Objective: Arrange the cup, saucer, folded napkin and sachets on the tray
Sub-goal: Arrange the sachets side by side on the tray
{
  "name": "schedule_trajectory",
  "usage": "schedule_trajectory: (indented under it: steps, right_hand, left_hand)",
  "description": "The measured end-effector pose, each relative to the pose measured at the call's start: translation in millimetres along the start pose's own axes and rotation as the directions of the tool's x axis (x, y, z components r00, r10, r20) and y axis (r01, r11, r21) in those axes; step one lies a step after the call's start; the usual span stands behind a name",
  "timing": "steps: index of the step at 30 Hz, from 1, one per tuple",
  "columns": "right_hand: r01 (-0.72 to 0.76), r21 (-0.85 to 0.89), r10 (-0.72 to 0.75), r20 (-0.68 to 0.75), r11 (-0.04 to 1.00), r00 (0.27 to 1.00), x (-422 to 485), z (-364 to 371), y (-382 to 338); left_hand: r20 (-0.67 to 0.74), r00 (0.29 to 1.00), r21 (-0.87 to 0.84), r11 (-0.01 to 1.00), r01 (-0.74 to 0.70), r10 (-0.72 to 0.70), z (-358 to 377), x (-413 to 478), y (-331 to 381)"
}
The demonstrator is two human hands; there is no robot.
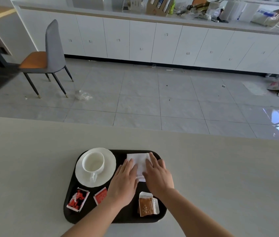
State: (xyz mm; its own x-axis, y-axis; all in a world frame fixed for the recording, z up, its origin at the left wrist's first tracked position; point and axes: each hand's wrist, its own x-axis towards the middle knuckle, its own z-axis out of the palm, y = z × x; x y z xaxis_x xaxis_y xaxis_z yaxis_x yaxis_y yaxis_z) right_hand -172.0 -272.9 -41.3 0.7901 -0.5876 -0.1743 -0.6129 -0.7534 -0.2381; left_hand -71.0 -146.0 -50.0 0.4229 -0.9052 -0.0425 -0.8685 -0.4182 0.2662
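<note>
A black tray (161, 213) lies on the pale table. On its far left a white cup (93, 162) stands on a white saucer (108, 158), handle toward me. A white folded napkin (138, 159) lies on the tray's far right. My left hand (124, 183) and my right hand (157, 175) both rest flat on the napkin with straight fingers, one on each side. Two red sachets (78, 199) (100, 195) lie at the near left. A brown sachet (145, 205) lies at the near right.
The table (221, 177) stretches wide around the tray, its far edge just beyond it. Past the table are a tiled floor, a grey chair (49, 55) at the far left and white cabinets (152, 41) with a cluttered counter.
</note>
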Motion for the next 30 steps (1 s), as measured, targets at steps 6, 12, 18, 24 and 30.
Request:
schedule_trajectory:
  steps: [6,12,18,24,30]
  right_hand:
    - [-0.026,0.242,0.092,-0.263,0.970,0.960,-52.0,-7.7,3.9]
    - [-0.108,0.286,0.147,-0.119,0.952,0.982,-102.6,10.0,3.2]
    - [-0.093,0.159,0.103,-0.054,0.983,0.993,-108.6,11.2,-14.7]
    - [-0.073,0.022,0.074,-0.053,0.997,0.996,-106.3,13.2,-37.4]
    - [0.169,0.066,-0.171,0.019,0.983,0.985,-88.5,31.4,-99.6]
  left_hand:
    - [-0.157,0.987,-0.205,0.978,-0.022,-0.011,-23.3,-83.2,-18.8]
    - [-0.258,0.915,-0.175,0.946,0.272,-0.310,-31.6,-141.7,-74.1]
    - [-0.100,0.882,-0.163,0.882,0.442,-0.460,-34.5,-144.9,-92.5]
    - [-0.085,0.898,-0.155,0.896,0.416,-0.432,-24.0,-137.7,-83.2]
    - [-0.115,0.897,-0.153,0.900,0.408,-0.427,-17.4,-143.7,-59.1]
